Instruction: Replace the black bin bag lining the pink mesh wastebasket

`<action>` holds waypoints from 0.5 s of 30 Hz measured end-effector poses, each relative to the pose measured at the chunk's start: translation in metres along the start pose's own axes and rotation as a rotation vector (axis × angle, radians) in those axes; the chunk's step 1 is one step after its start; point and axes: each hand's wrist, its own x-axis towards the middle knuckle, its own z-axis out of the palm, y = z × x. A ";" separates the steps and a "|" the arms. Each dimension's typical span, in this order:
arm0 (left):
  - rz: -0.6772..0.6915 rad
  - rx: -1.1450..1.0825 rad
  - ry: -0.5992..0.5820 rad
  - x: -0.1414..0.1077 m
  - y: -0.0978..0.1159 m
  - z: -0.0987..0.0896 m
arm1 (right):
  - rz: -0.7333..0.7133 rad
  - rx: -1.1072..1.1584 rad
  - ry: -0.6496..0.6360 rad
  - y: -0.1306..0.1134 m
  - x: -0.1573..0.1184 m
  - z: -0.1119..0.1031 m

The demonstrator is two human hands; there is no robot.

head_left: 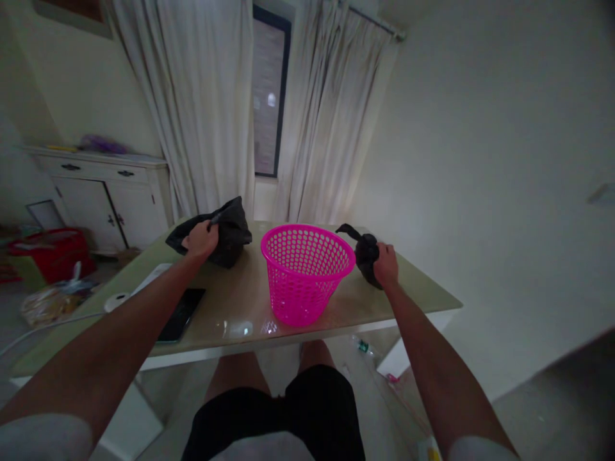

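Observation:
A pink plastic basket [300, 298] with a perforated wall stands upright near the table's front edge, between my hands. My left hand [200, 239] is closed on a black plastic bag [231, 234] that bulges over the table to the left of the basket. On the other side, my right hand [385, 264] grips a bunched black plastic bag [367, 256], with a loose end sticking up toward the basket. What either bag contains, if anything, is hidden.
A dark phone [185, 314] lies under my left forearm, beside a white round object [116, 301] with a cable. The table [230, 320] meets a wall on the right. A plastic bottle [364, 346] is on the floor. Curtains [206, 115] hang behind.

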 end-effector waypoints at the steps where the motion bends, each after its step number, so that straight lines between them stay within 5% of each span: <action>1: -0.019 -0.108 0.077 0.008 0.008 -0.007 | 0.005 -0.042 -0.062 0.007 -0.014 0.008; 5: 0.042 -0.431 0.307 0.035 0.041 -0.033 | -0.066 -0.177 -0.341 0.029 -0.044 0.024; 9: 0.243 -0.755 0.428 0.049 0.078 -0.057 | -0.008 -0.245 -0.457 0.028 -0.021 0.010; 12: 0.425 -0.964 0.424 0.045 0.116 -0.075 | 0.012 -0.146 -0.310 0.004 0.013 -0.015; 15: 0.665 -1.095 0.308 0.028 0.163 -0.091 | -0.182 0.180 0.015 -0.045 0.038 -0.041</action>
